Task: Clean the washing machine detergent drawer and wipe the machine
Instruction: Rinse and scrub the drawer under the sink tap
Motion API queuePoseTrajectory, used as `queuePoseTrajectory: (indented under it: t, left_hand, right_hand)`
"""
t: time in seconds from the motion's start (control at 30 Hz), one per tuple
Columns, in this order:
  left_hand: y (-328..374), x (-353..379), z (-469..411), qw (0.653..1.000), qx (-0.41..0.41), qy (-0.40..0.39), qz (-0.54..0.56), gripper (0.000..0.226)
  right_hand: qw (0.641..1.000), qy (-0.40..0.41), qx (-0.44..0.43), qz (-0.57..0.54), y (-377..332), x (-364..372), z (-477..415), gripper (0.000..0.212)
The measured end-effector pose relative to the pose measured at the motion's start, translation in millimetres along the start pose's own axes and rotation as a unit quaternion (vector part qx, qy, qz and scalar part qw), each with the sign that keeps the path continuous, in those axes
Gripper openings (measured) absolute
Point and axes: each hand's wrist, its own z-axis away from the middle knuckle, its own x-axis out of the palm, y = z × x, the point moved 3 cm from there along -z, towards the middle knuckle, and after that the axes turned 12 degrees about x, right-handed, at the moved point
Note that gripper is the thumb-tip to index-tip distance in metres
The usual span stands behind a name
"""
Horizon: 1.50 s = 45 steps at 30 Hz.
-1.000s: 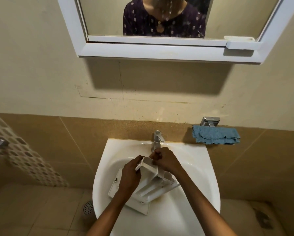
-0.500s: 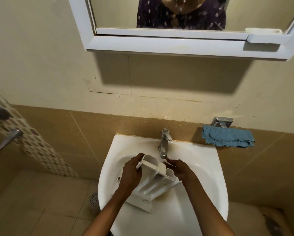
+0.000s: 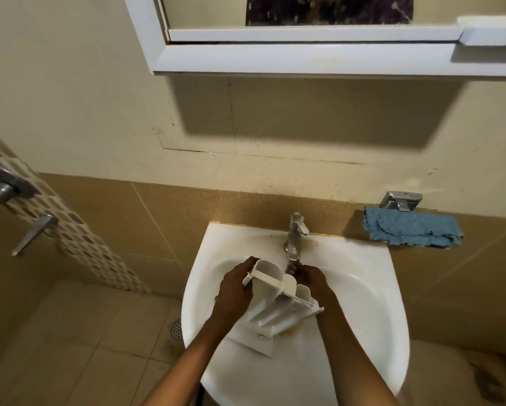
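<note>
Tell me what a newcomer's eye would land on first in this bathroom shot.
First, the white detergent drawer, held tilted over the white sink at bottom centre. The left hand grips its left end, and the right hand is just under the spout of the tap. Next, the blue cloth, bunched up to the right of the tap, is the one bright patch of colour.

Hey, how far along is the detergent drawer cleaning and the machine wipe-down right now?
Done: the detergent drawer is out and in the sink. In hand: the left hand grips its end while the right hand is under the tap behind it; whether water runs is unclear. Left: finishing the drawer and wiping the machine, which is out of view; the blue cloth lies unused right of the sink.
</note>
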Motion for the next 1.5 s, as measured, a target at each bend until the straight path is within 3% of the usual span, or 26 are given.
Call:
queuePoseTrajectory:
  t: [0.07,0.13,0.2,0.3,0.4,0.5,0.57,0.6,0.7,0.8,0.93,1.07,1.17,1.27,1.33,1.43,1.5]
  left_hand:
    - [-0.3,-1.2,1.3,1.0,0.001,0.002,0.004,0.044]
    - [-0.2,-0.8,0.7,1.0,0.003,0.003,0.006,0.043]
    - [-1.3,1.2,-1.6,1.0,0.005,-0.003,0.002,0.043]
    - [-1.6,4.1,-5.5,1.0,0.007,-0.018,-0.013,0.045]
    - [-1.0,5.5,-8.0,1.0,0.005,-0.024,-0.018,0.046]
    - [0.9,6.2,-8.4,0.999,0.009,-0.026,-0.021,0.047]
    - [0.6,6.7,-8.5,0.999,0.01,-0.027,-0.017,0.047]
    - [0.0,6.7,-8.6,0.999,0.008,-0.027,-0.016,0.047]
    - [-1.6,6.6,-8.7,0.999,0.012,-0.03,-0.013,0.046]
    - [-1.6,5.9,-8.3,0.999,0.008,-0.028,-0.013,0.048]
    - [-1.5,7.8,-9.9,0.999,0.013,-0.03,-0.018,0.049]
    - [-0.2,7.5,-11.9,1.0,0.014,-0.023,-0.001,0.042]
    - [-1.5,7.6,-11.5,0.999,0.015,-0.024,0.015,0.039]
    - [-3.6,7.3,-11.7,1.0,0.011,-0.022,0.006,0.04]
    - [-3.2,7.8,-11.9,1.0,0.005,-0.028,0.004,0.041]
    - [-5.1,7.8,-11.5,0.999,0.007,-0.032,0.008,0.039]
    - [-7.9,7.5,-10.6,0.999,0.002,-0.036,0.003,0.039]
  right_hand:
    - [0.992,-0.036,-0.008,-0.124,3.0,-18.4,2.9,0.014]
    - [0.961,-0.103,0.017,-0.255,-7.5,-22.5,11.5,0.016]
    - [0.957,-0.17,0.01,-0.236,-34.5,-8.3,51.0,0.017]
    - [0.986,-0.138,-0.063,0.064,-57.3,13.1,97.8,0.025]
    - [0.935,-0.054,-0.136,0.322,-63.3,31.3,114.8,0.025]
    - [0.878,0.051,-0.167,0.447,-64.4,32.8,111.3,0.022]
    - [0.85,0.056,-0.16,0.498,-55.8,30.0,108.4,0.023]
    - [0.85,0.042,-0.153,0.503,-50.6,27.4,106.5,0.026]
    - [0.908,-0.008,-0.127,0.398,-40.3,12.5,100.9,0.03]
    - [0.935,-0.006,-0.135,0.329,-36.3,5.4,92.5,0.022]
    - [0.945,0.019,-0.152,0.29,-31.7,6.7,89.2,0.01]
    - [0.927,0.099,-0.167,0.32,-19.7,3.4,76.3,0.017]
    - [0.953,0.08,-0.117,0.266,-15.7,10.5,75.1,0.017]
    - [0.985,0.061,0.002,0.163,-16.7,14.2,74.4,0.017]
    - [0.983,0.042,0.047,0.173,-14.6,16.2,64.0,0.032]
    - [0.941,0.074,0.002,0.33,-16.0,21.8,64.0,0.025]
    - [0.937,0.1,-0.045,0.33,-17.9,22.5,65.2,0.026]
